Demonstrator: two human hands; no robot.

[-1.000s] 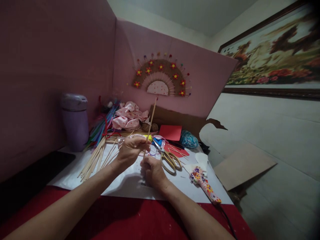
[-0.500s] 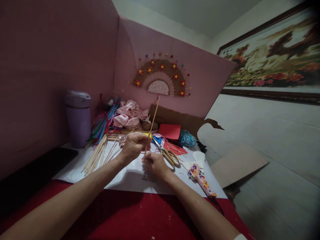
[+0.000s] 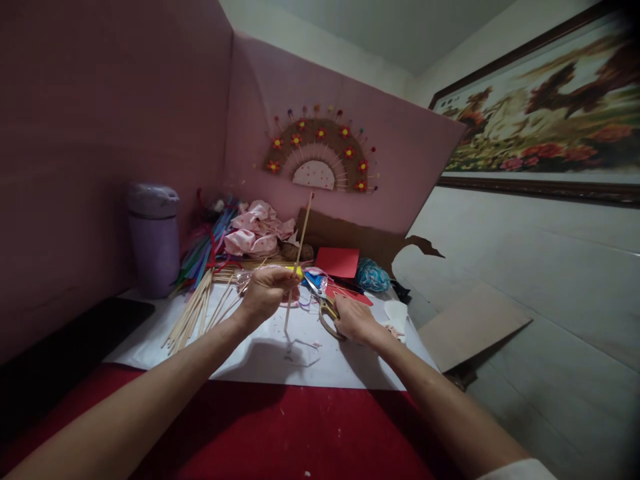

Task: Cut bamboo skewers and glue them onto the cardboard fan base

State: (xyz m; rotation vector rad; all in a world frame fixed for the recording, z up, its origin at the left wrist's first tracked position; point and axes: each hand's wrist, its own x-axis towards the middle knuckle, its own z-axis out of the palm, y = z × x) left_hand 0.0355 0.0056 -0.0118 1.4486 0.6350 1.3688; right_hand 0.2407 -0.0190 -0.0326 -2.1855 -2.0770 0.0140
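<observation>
My left hand [image 3: 265, 293] pinches the stick [image 3: 305, 230] nearly upright, probably for steadiness, while my right hand [image 3: 356, 320] meets the scissors [image 3: 323, 301] on the right, grip unclear.

This looks like a handicraft corner in a room, quite possibly at home. The desk [image 3: 240, 430] shows the craft side: over its red top lies a white sheet [image 3: 320, 377] carrying thin wooden sticks [image 3: 193, 317] at the left, gold-handled scissors [image 3: 325, 307] nearer the middle and, farther back, coloured strips [image 3: 199, 257], crumpled dotted fabric [image 3: 257, 231], red card [image 3: 337, 263] and a ball of blue yarn [image 3: 373, 275]. Pink panels [image 3: 400, 153] stand at the left and far sides, the far one bearing a half-round ornament [image 3: 333, 127] with red flowers [image 3: 349, 153]. On the right, a large framed picture [image 3: 550, 113] on a pale wall [image 3: 565, 247] suggests a lived-in room.
</observation>
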